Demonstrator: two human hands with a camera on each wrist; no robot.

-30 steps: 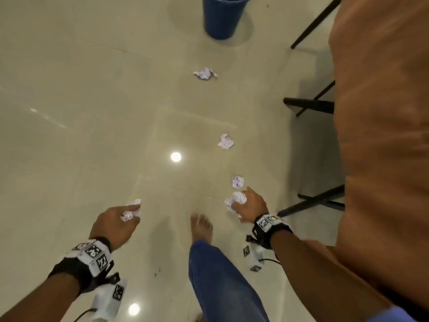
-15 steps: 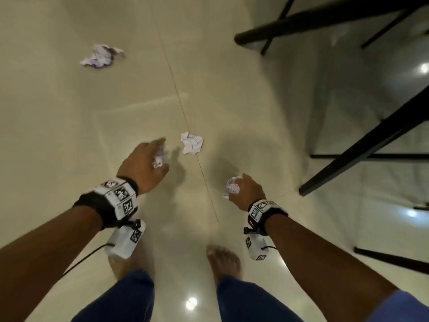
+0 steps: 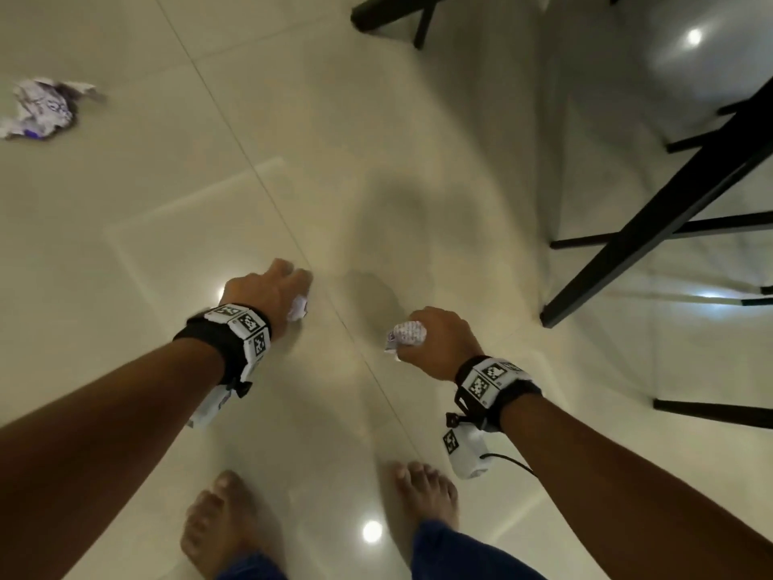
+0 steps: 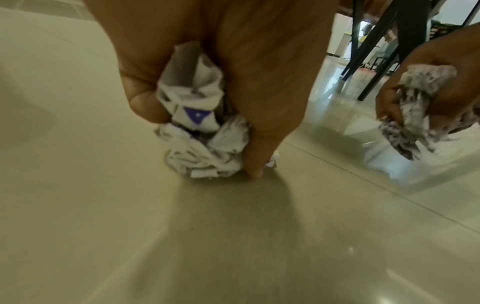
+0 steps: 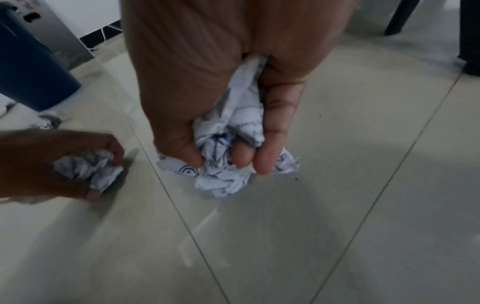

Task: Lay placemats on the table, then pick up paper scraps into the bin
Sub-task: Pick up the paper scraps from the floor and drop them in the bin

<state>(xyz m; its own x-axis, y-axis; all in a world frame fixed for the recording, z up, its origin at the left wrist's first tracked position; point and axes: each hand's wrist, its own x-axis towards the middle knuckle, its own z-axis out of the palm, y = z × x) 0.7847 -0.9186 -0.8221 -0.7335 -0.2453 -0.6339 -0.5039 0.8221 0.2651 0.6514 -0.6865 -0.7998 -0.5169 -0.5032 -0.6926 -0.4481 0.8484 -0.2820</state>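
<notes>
My left hand [image 3: 288, 290] is down at the cream tiled floor with its fingers curled round crumpled white-and-purple paper scraps [image 4: 200, 127]; the lowest scrap touches the tile. My right hand [image 3: 418, 341] hangs a little above the floor to the right and grips another crumpled printed scrap [image 5: 228, 144] in its fist. One loose scrap [image 3: 42, 113] lies on the floor at the far left. The dark blue bin [image 5: 28, 67] stands beyond my left hand in the right wrist view; the head view does not show it.
Black table and chair legs [image 3: 652, 228] stand close on the right and at the top [image 3: 389, 10]. My bare feet [image 3: 226, 525] are just behind the hands. A small scrap [image 5: 48, 121] lies near the bin's foot.
My left hand has dropped forward onto the scrap that lay just ahead of it and closed on it. My head has moved lower. The right hand still holds its scrap.
</notes>
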